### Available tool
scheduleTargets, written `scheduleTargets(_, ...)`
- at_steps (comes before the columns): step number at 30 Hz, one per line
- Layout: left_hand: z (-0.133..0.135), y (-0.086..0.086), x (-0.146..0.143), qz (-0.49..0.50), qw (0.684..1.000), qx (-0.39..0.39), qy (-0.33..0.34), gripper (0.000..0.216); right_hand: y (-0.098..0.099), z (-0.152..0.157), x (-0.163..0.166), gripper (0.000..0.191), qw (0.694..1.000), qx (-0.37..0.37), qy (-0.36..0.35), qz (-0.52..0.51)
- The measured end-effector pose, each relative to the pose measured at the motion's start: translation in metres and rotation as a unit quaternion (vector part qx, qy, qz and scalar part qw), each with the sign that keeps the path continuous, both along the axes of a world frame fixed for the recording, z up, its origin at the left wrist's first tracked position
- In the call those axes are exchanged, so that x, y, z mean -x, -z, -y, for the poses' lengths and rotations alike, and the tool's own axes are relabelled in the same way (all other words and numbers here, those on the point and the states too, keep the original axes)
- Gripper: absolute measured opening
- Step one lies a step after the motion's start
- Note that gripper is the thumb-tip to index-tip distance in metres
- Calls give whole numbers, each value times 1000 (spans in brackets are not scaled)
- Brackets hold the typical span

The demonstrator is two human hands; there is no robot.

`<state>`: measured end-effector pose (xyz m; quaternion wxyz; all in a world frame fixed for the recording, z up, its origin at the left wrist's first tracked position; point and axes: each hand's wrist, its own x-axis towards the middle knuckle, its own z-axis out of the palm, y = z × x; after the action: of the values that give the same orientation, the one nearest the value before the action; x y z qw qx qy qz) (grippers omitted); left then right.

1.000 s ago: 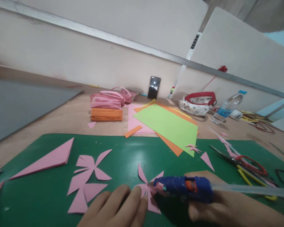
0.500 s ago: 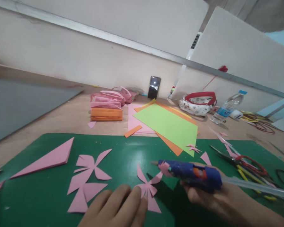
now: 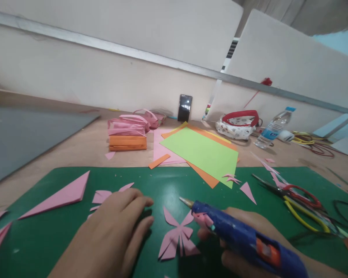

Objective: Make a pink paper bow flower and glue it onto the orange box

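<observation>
My right hand [image 3: 229, 247] is wrapped round a blue hot glue gun [image 3: 234, 231] with a red switch and pink paper stuck near its nozzle. The nozzle points left, above a pink butterfly-shaped paper cutout [image 3: 178, 235] lying on the green mat [image 3: 150, 177]. My left hand [image 3: 116, 227] is open, thumb and fingertips apart, just left of that cutout. Beneath it a second pink cutout [image 3: 100, 197] is mostly covered; only its upper wings show. Further left lies a folded pink paper triangle [image 3: 60, 195].
Scissors with red handles [image 3: 301, 195] and a yellow-handled tool [image 3: 304, 218] lie on the right. Green paper [image 3: 203, 154] tops stacked coloured sheets. Behind are a leaning phone [image 3: 185, 108], a patterned pouch [image 3: 236, 127], a water bottle [image 3: 274, 129] and an orange folded bundle [image 3: 127, 143].
My left hand has let go of the right-hand cutout and moved up and left, over the other cutout. The glue gun has come nearer and tilted, its nozzle still above the paper.
</observation>
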<state>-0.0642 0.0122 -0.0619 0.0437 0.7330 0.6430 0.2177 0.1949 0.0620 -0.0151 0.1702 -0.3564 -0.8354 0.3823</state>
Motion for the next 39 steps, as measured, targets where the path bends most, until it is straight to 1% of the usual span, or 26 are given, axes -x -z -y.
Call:
scheduleTargets(2, -6, -5, -1, -4, 999, 47, 11, 28, 0, 1, 0, 23, 1000, 21, 14, 10)
scheduleTargets(4, -11, -13, -6, -10, 996, 80, 44, 34, -1, 3, 1, 23, 998, 51, 31, -20)
scheduleTargets(6, -16, -20, -12, -23, 992, 96, 73, 38, 0, 5, 1, 21, 994, 83, 50, -59)
scheduleTargets(8, -20, -26, -17, -33, 990, 104, 85, 35, 0, 7, 0, 19, 989, 104, 64, -85)
scheduleTargets(12, -27, -31, -23, -59, 985, 129, 94, 23, -1, 7, -4, 14, 989, 111, 64, -74)
scheduleTargets(18, -26, -32, -29, -112, 974, 146, 130, 24, -9, 1, -10, 14, 992, 101, 37, -64)
scheduleTargets(21, -22, -33, -32, -101, 974, 170, 113, 25, -11, 0, -11, 14, 992, 102, 47, -59)
scheduleTargets(25, -19, -34, -37, -67, 976, 189, 85, 16, -10, -1, -12, 14, 990, 118, 62, -44)
scheduleTargets(29, -21, -35, -41, -66, 975, 201, 72, 21, -9, -1, -13, 12, 990, 122, 66, -32)
scheduleTargets(33, -20, -38, -47, -124, 972, 188, 61, 28, -7, -1, -14, 16, 987, 144, 63, -41)
scheduleTargets(35, -16, -39, -51, -143, 970, 188, 58, 31, -5, -2, -15, 15, 988, 135, 58, -46)
scheduleTargets(37, -10, -38, -54, -145, 972, 177, 50, 32, -2, -3, -16, 13, 990, 122, 51, -47)
scheduleTargets(39, -5, -37, -56, -117, 982, 139, 48, 30, -1, -4, -17, 13, 991, 116, 44, -48)
